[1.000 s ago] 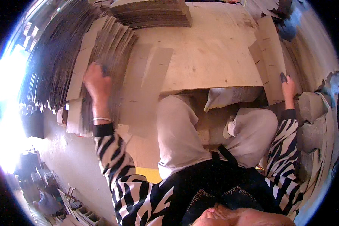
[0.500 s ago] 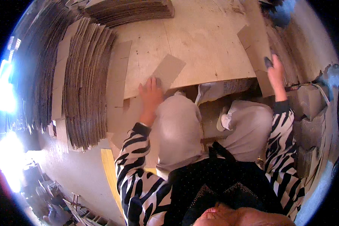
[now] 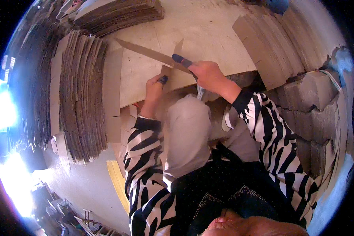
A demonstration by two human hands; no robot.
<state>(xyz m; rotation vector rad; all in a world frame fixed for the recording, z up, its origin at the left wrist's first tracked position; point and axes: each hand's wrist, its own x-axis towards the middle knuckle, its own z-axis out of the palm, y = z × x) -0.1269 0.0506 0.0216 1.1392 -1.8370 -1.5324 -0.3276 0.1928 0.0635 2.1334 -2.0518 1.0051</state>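
Observation:
My right hand (image 3: pixel 213 78) grips a long flat cardboard strip (image 3: pixel 143 51) by its near end, with a dark covering on the thumb or a finger. The strip slants away to the far left above the wooden board (image 3: pixel 208 41). My left hand (image 3: pixel 154 89), also with a dark covering on one digit, pinches a smaller cardboard piece (image 3: pixel 166 71) upright at the board's near edge. The two pieces cross in the picture; whether they touch I cannot tell.
Dense cardboard stacks stand at left (image 3: pixel 82 94), far left (image 3: pixel 118 16) and right (image 3: pixel 263 49). More grey-brown cardboard bundles (image 3: pixel 303 102) lie low on the right. A yellow strip (image 3: pixel 117 183) is near my left arm; my knees (image 3: pixel 188 126) are under the board's edge.
My right hand has come from the right-hand stack to the middle with a cardboard strip. My left hand has lifted the small piece off the board and turned it upright.

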